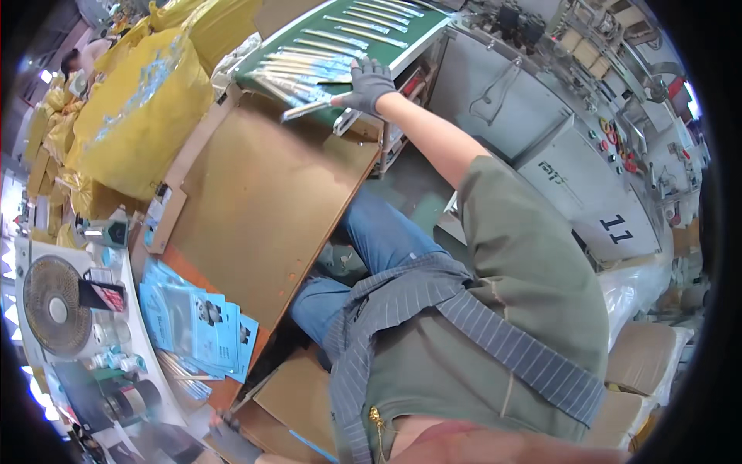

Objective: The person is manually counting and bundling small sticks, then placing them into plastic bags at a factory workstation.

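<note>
Locate the board (255,193) directly before you. The conveyor (427,29) adjoins its far end and carries slim sticks (309,69) in rows. Your right hand (365,87) is at the conveyor's near end; a single stick (308,109) extends leftward from it. A machine cabinet (576,182) stands to your right, past the conveyor. Large sacks (154,131) stand beyond the board's far left side. Overlapping pouches (224,332) lie left of the board's near part, beside a side table (131,309) that carries a fan (58,290). Your left hand (234,441) is at lower left, near a carton (301,394).
</note>
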Tool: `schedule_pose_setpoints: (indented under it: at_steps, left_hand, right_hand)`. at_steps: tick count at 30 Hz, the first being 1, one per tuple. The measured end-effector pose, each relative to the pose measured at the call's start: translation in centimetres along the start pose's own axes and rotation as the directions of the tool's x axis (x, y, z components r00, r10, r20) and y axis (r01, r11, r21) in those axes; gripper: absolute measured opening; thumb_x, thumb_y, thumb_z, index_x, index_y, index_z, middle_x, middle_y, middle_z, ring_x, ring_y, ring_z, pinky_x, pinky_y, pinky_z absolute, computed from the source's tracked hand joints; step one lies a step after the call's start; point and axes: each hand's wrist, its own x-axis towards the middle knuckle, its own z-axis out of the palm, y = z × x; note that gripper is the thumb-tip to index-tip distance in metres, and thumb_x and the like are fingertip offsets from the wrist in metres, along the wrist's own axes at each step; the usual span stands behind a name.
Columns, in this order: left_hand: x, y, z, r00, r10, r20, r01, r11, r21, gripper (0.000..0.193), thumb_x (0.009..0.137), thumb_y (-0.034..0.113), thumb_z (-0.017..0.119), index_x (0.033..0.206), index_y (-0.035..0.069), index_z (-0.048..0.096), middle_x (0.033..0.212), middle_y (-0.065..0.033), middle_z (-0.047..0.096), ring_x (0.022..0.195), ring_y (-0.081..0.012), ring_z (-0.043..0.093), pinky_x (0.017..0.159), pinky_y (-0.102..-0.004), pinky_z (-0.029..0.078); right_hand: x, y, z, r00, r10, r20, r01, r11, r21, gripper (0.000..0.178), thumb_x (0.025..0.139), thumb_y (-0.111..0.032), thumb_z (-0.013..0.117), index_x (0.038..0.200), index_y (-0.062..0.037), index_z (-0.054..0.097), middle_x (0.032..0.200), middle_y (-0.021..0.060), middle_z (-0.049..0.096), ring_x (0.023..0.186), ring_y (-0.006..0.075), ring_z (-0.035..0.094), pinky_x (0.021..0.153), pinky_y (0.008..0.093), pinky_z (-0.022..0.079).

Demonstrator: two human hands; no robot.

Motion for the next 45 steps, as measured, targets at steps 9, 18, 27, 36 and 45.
schedule_pose_setpoints:
  at_steps: [9, 18, 27, 36, 45]
  left_hand:
    - [0.8, 8.7, 18.5, 0.845, 0.202, 0.495, -0.136, 0.977, -0.167, 0.035, 0.09, 0.023, 0.056, 0.113, -0.003, 0.057, 0.097, -0.0082, 0.061, 0.077, -0.0124, 0.057, 0.062, -0.024, 0.046]
    - [-0.4, 13.1, 35.9, 0.442, 0.017, 0.897, 0.286, 0.945, -0.158, 0.059, 0.093, 0.045, 0.048, 0.125, -0.005, 0.045, 0.116, -0.02, 0.057, 0.098, -0.0261, 0.06, 0.078, -0.0358, 0.051]
    - [-0.1, 11.5, 41.1, 0.544, -0.042, 0.838, 0.613, 0.702, -0.362, 0.031, 0.091, 0.03, 0.057, 0.105, 0.002, 0.056, 0.091, -0.0136, 0.062, 0.081, -0.0248, 0.06, 0.072, -0.0375, 0.051]
    - [12.7, 15.2, 40.3, 0.795, 0.179, 0.579, 0.106, 0.9, -0.423, 0.028, 0.085, 0.022, 0.065, 0.093, -0.002, 0.053, 0.074, -0.0097, 0.057, 0.061, -0.019, 0.057, 0.054, -0.0321, 0.048]
    - [13.8, 6.9, 41.1, 0.639, 0.722, 0.263, -0.726, 0.454, 0.516, 0.061, 0.087, 0.041, 0.055, 0.126, -0.005, 0.047, 0.127, -0.0272, 0.048, 0.12, -0.0402, 0.043, 0.102, -0.0446, 0.034]
  right_hand:
    - [-0.5, -3.3, -4.0, 0.797, -0.296, 0.526, 0.302, 0.95, 0.077, 0.029, 0.074, -0.019, 0.06, 0.094, 0.0013, 0.064, 0.091, 0.0197, 0.066, 0.082, 0.0368, 0.065, 0.069, 0.0429, 0.051]
    - [-7.6, -7.1, -5.4, 0.762, -0.363, 0.536, 0.392, 0.918, 0.064, 0.031, 0.08, -0.016, 0.056, 0.104, 0.0017, 0.059, 0.089, 0.0174, 0.068, 0.081, 0.0321, 0.067, 0.067, 0.0404, 0.053]
    - [-17.3, -9.2, -7.4, 0.679, -0.575, 0.456, 0.239, 0.761, 0.604, 0.047, 0.085, -0.027, 0.052, 0.118, 0.0069, 0.045, 0.085, 0.0203, 0.063, 0.078, 0.0355, 0.063, 0.066, 0.0439, 0.049]
    - [-18.9, -7.2, -3.9, 0.739, -0.518, 0.43, 0.027, 0.661, 0.75, 0.055, 0.087, -0.04, 0.053, 0.124, 0.0004, 0.047, 0.09, 0.0208, 0.063, 0.085, 0.0356, 0.062, 0.076, 0.0417, 0.048]
    - [-15.9, -1.1, -2.6, 0.983, -0.071, 0.172, -0.059, 0.757, 0.651, 0.062, 0.088, -0.042, 0.053, 0.134, -0.0023, 0.04, 0.12, 0.019, 0.054, 0.105, 0.0306, 0.058, 0.09, 0.0375, 0.045]
